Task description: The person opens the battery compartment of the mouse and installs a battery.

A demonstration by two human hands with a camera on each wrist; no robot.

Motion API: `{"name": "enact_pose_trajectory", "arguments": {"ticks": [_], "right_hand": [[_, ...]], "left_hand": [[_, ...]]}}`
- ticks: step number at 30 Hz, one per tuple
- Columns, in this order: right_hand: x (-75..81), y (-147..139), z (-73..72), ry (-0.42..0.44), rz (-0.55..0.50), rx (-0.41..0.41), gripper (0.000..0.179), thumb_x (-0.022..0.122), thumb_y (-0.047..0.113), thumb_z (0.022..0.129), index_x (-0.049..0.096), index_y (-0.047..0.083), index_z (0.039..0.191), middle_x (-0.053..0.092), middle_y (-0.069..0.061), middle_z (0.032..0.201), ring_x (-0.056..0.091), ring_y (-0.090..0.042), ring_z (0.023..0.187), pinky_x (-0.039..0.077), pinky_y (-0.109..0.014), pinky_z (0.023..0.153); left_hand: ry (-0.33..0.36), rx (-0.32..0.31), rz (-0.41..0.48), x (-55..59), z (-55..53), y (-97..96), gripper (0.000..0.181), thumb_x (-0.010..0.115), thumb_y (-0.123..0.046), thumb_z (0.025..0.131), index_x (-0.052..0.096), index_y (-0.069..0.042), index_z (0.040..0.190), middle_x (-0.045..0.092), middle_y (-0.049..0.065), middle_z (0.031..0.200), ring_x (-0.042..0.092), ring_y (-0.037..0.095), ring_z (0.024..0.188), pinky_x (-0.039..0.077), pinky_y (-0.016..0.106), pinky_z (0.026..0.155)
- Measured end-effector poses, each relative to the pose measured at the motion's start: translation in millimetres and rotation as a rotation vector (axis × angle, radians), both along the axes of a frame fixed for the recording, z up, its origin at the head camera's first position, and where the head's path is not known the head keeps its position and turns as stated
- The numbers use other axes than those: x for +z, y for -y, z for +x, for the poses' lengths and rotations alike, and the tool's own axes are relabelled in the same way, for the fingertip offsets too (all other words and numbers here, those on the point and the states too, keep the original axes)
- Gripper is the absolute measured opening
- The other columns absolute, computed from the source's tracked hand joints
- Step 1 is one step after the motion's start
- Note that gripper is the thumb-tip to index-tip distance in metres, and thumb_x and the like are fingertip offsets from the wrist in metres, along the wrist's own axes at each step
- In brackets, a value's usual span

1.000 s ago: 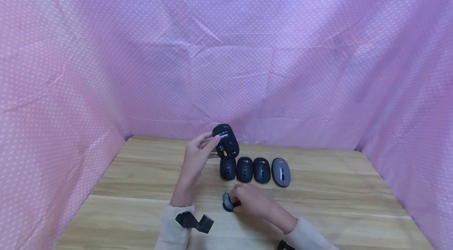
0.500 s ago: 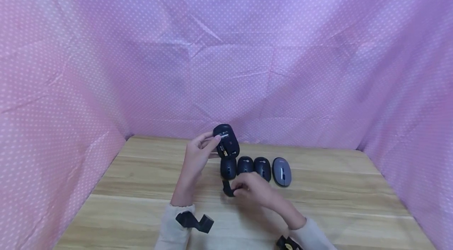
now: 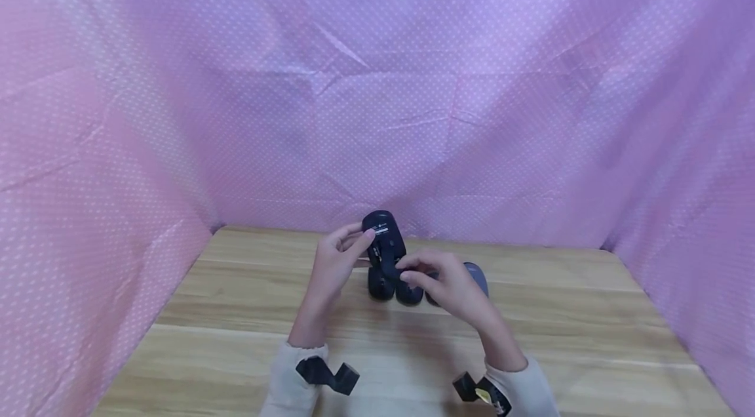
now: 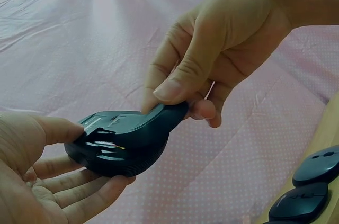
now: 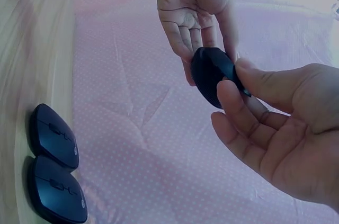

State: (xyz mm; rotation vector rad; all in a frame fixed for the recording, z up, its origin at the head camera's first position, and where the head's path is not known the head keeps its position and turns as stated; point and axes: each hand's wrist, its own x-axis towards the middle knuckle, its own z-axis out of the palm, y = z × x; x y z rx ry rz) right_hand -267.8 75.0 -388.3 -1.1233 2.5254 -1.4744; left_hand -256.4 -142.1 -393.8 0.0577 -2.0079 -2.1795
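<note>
My left hand (image 3: pixel 333 261) grips a black computer mouse (image 3: pixel 379 223) raised above the table, its underside with a white label facing me. In the left wrist view the battery compartment (image 4: pixel 108 145) shows as a gap along the mouse's side. My right hand (image 3: pixel 451 282) pinches a dark curved battery cover (image 4: pixel 172 117) between thumb and fingers. The cover lies over the mouse's underside at the end nearer me, overlapping part of the compartment. In the right wrist view my right thumb (image 5: pixel 257 78) is at the cover's edge, and the left fingers support the mouse from beyond.
A row of mice stands behind and below the hands: black mice (image 3: pixel 381 286) on the left and a grey mouse (image 3: pixel 478 276) at the right end, partly hidden by my right hand. The wooden table (image 3: pixel 236 312) ends at a pink dotted cloth (image 3: pixel 413 109).
My right hand has lifted the battery cover from the table up to the mouse, passing in front of the row. My left hand with the mouse has shifted slightly right.
</note>
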Motion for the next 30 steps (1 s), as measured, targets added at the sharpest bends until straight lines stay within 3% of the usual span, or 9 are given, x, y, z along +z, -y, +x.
{"name": "enact_pose_trajectory", "arguments": {"ticks": [5, 11, 21, 30], "right_hand": [[-0.2, 2, 0.4, 0.02, -0.064, -0.024, 0.013, 0.071, 0.006, 0.094, 0.074, 0.006, 0.107, 0.076, -0.008, 0.098, 0.069, -0.01, 0.074, 0.062, -0.026, 0.071], [-1.6, 6, 3.4, -0.016, -0.085, -0.081, 0.012, 0.072, 0.007, 0.094, 0.077, 0.009, 0.104, 0.075, -0.005, 0.094, 0.068, -0.007, 0.073, 0.06, -0.024, 0.068], [-9.8, 23, 9.7, -0.058, -0.229, -0.311, 0.01, 0.077, 0.007, 0.09, 0.077, 0.011, 0.099, 0.07, -0.005, 0.092, 0.064, -0.009, 0.078, 0.06, -0.021, 0.072], [-11.4, 32, 15.6, 0.027, -0.393, -0.449, 0.038, 0.08, 0.003, 0.087, 0.063, 0.002, 0.12, 0.062, -0.014, 0.094, 0.059, -0.009, 0.076, 0.055, -0.014, 0.067]], "left_hand": [[-0.001, -0.01, -0.007, 0.1, -0.2, -2.6, 0.035, 0.068, -0.016, 0.098, 0.066, 0.002, 0.128, 0.073, 0.025, 0.116, 0.075, 0.018, 0.083, 0.066, 0.037, 0.073], [-0.001, -0.026, -0.011, -3.2, -1.1, -4.1, 0.034, 0.069, -0.017, 0.098, 0.067, 0.001, 0.126, 0.074, 0.024, 0.114, 0.076, 0.019, 0.083, 0.066, 0.035, 0.073], [-0.015, 0.037, 0.056, -2.1, -0.4, -11.1, 0.033, 0.067, -0.013, 0.099, 0.065, 0.003, 0.127, 0.073, 0.027, 0.115, 0.076, 0.021, 0.084, 0.066, 0.036, 0.071], [-0.054, 0.041, 0.097, -1.0, 3.5, -20.7, 0.032, 0.068, -0.008, 0.097, 0.064, 0.005, 0.126, 0.072, 0.024, 0.108, 0.075, 0.014, 0.078, 0.066, 0.036, 0.07]]}}
